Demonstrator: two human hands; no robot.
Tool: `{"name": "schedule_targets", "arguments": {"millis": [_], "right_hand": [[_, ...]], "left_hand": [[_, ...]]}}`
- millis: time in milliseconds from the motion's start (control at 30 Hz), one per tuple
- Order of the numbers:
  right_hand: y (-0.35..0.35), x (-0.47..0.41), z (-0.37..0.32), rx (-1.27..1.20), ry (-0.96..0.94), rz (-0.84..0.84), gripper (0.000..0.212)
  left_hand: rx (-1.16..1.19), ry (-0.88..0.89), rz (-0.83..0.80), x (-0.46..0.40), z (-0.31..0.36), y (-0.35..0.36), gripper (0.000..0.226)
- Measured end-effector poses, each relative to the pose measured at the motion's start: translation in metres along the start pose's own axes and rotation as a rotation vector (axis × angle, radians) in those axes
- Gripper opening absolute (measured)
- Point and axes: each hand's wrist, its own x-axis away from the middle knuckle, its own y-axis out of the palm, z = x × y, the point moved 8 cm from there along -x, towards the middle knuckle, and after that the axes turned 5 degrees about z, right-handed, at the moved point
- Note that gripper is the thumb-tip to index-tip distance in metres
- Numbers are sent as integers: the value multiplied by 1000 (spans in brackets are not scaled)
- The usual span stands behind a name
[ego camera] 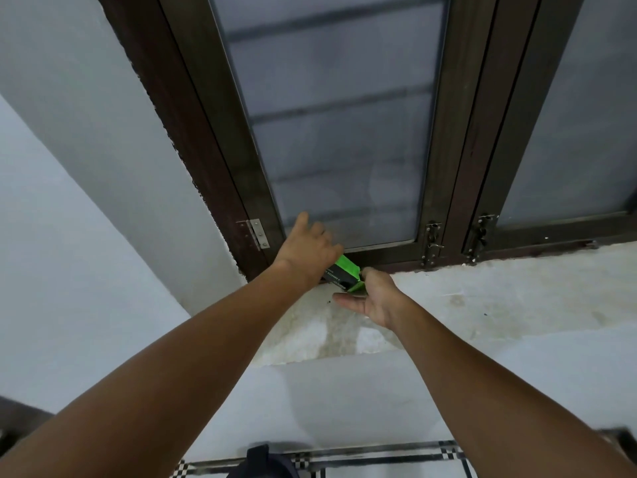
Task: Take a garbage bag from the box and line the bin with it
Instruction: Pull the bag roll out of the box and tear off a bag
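A small green and black garbage bag box (343, 274) lies on the stained white window sill (482, 298), close to the dark window frame. My left hand (308, 248) covers the box's left end from above, fingers curled over it. My right hand (370, 298) is at the box's right end, thumb and fingers pinching its green flap, the other fingers spread below. The bin is not in view, and no bag shows outside the box.
A dark brown window (344, 132) with frosted panes rises behind the sill, with metal latches (432, 244) at its base and a hinge (256, 234) at left. White walls flank it. Checkered floor tiles (379, 457) and a dark object (263, 460) lie below.
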Motion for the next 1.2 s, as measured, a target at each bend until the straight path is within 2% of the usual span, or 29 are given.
{"name": "schedule_targets", "arguments": {"millis": [167, 400, 500, 600, 700, 900, 1067, 1133, 1200], "right_hand": [[-1, -6, 5, 23, 66, 9, 45], [-13, -10, 2, 147, -5, 77, 40], [-29, -13, -8, 269, -105, 208, 31], [-47, -8, -31, 556, -316, 362, 29], [-60, 0, -47, 687, -446, 433, 27], [-68, 10, -58, 481, -565, 497, 30], [-43, 8, -55, 353, -556, 378, 40], [-33, 6, -49, 289, -493, 332, 39], [-24, 5, -42, 260, -442, 302, 37]], "left_hand": [[-46, 25, 13, -3, -7, -5, 60], [11, -36, -12, 3, -18, 1, 56], [107, -81, -34, 11, -19, 15, 55], [212, -86, -93, 21, -12, 42, 51], [301, -98, -166, 32, -4, 71, 61], [508, -222, -228, 43, 12, 114, 90], [563, -198, -307, 53, 31, 133, 90], [644, -210, -228, 53, 29, 125, 95], [817, -265, -2, 50, 19, 103, 78]]}}
